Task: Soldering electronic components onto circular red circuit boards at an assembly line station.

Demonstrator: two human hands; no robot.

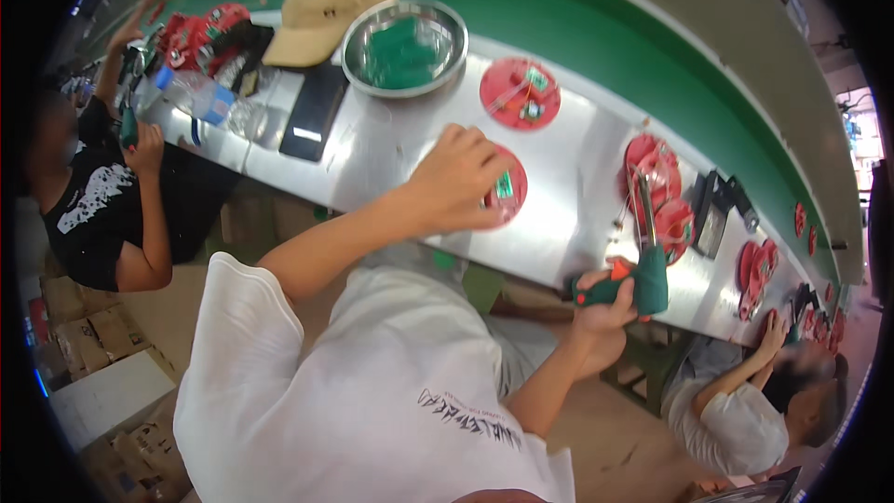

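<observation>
My left hand (456,177) rests on a red round disc (511,188) with a small green circuit board, lying on the steel workbench (568,177); my fingers cover its left part. My right hand (605,312) grips a green electric screwdriver (638,279) with an orange trigger, its bit pointing up toward a stack of red discs (659,191) near the bench's front edge. Another red disc (520,93) with wires and green parts lies further back.
A steel bowl (404,45) holds green boards beside a tan cap (321,11), a black phone (314,112) and a water bottle (191,91). A green conveyor belt (652,47) runs behind. One person sits at left (102,205), another at right (745,401). Cardboard boxes (93,345) stand below.
</observation>
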